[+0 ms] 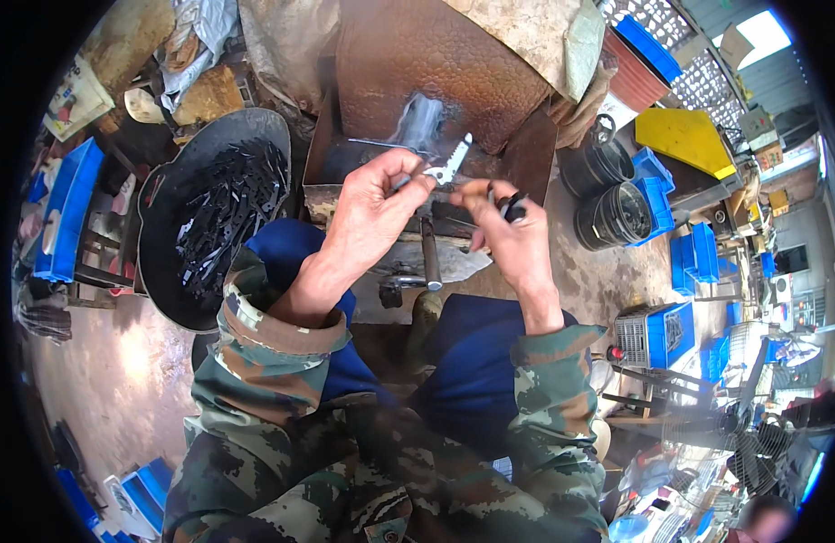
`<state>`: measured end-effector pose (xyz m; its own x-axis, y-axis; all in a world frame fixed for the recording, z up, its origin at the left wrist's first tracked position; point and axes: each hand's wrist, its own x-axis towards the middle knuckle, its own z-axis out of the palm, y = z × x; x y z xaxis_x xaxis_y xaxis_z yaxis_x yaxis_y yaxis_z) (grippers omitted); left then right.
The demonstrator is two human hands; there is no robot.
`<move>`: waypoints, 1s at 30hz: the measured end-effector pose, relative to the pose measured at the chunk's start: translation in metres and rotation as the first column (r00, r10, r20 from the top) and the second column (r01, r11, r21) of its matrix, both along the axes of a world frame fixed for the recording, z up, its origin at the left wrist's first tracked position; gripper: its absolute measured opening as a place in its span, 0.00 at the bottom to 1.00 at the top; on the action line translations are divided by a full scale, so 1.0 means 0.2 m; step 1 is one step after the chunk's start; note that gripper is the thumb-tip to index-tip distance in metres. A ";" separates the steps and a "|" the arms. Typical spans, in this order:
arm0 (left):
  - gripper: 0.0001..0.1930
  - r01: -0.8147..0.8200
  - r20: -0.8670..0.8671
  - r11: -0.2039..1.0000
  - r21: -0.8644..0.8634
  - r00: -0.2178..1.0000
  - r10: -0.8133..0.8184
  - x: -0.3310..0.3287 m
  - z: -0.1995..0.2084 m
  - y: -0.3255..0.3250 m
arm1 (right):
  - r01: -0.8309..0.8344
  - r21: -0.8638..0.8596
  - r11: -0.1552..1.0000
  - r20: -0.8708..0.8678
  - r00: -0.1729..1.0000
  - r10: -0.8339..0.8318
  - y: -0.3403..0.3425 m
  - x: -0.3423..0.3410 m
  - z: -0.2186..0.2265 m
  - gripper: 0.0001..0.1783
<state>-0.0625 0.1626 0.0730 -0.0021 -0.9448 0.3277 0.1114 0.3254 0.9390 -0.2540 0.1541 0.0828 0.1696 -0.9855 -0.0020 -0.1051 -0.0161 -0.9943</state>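
Observation:
My left hand (379, 201) is closed, with a shiny flat metal piece (451, 165) pinched between thumb and fingers. The piece has an uneven, notched edge, and its narrow end points up and to the right. Beside it, my right hand (515, 231) is curled around a small dark object (512, 210) whose kind I cannot make out; its fingertips come close to the metal piece. Both hands are over the near edge of a brown, stained metal box (517, 176). Inside, a pale blurred patch (422, 122) shows against the brown back panel (436, 54).
At my left stands a large black basin (153, 204) of dark metal strips (227, 213). Black buckets (614, 217) and blue bins (698, 253) are on the right, with a yellow panel (682, 142) behind. A fan (752, 439) and a person (766, 520) appear at lower right.

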 end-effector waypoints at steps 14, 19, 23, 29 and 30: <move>0.08 0.055 -0.551 0.959 0.278 0.827 0.112 0.12 -0.02 -0.04 | -0.460 -0.334 0.823 -0.609 0.772 0.184 0.16 0.01 -0.26 0.27; 0.07 0.018 -0.542 0.931 0.364 0.818 0.196 0.13 -0.09 -0.04 | -0.111 -0.360 0.926 -0.360 0.933 -0.028 0.07 0.10 -0.20 0.18; 0.11 0.008 -0.462 0.859 0.512 0.845 0.267 0.07 -0.22 -0.01 | 0.086 -0.264 0.961 -0.063 0.992 -0.106 -0.10 0.17 -0.11 0.13; 0.15 -0.083 -0.311 0.853 0.515 0.910 0.276 -0.05 -0.49 0.09 | 0.144 -0.350 0.926 -0.066 0.982 -0.178 -0.53 0.22 -0.01 0.16; 0.15 -0.077 -0.315 0.856 0.512 0.910 0.270 -0.06 -0.54 0.11 | 0.154 -0.338 0.928 -0.059 0.981 -0.185 -0.60 0.22 0.00 0.16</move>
